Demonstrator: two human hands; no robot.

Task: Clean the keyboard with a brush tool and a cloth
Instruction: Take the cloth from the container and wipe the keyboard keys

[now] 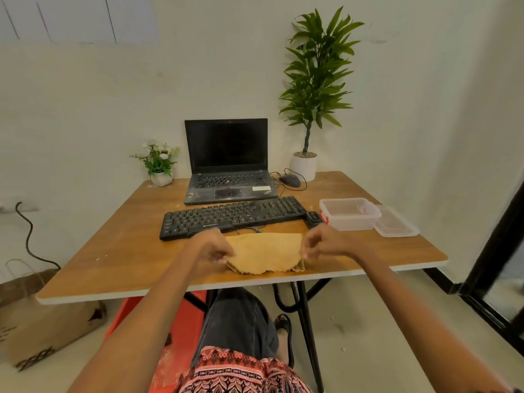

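**Inspector:** Nearest the bench edge, what do you record?

**Onlooker:** A mustard-yellow cloth, soft and folded, lies flat on the wooden bench close to the front edge. The left hand pinches its left border, fingers curled onto the fabric. The right hand pinches the right border likewise, fingers clamped on the cloth edge.

**Inspector:** The step in hand?

**Onlooker:** In my judgement, folding or squaring the cloth into a pad before wiping. To do it well: keep both pinches level, draw the fabric taut so no crease bunches, and bring ragged edges inward so a smooth face meets the keys.

**Inspector:** Beyond the cloth?

**Onlooker:** The black full-size plastic keyboard sits just behind it, angled slightly, its cable looping at the near edge. A small black object lies at its right end; I cannot tell whether it is the brush tool.

**Inspector:** Hazards?

**Onlooker:** The cable could snag the cloth. A wipe should run along the rows with light pressure, one hand steadying the keyboard.

**Inspector:** Further back?

**Onlooker:** A clear plastic container with red clips and its lid to the right; behind the keyboard an open dusty black laptop, a dark mouse, and two potted plants, small flowering and tall leafy.
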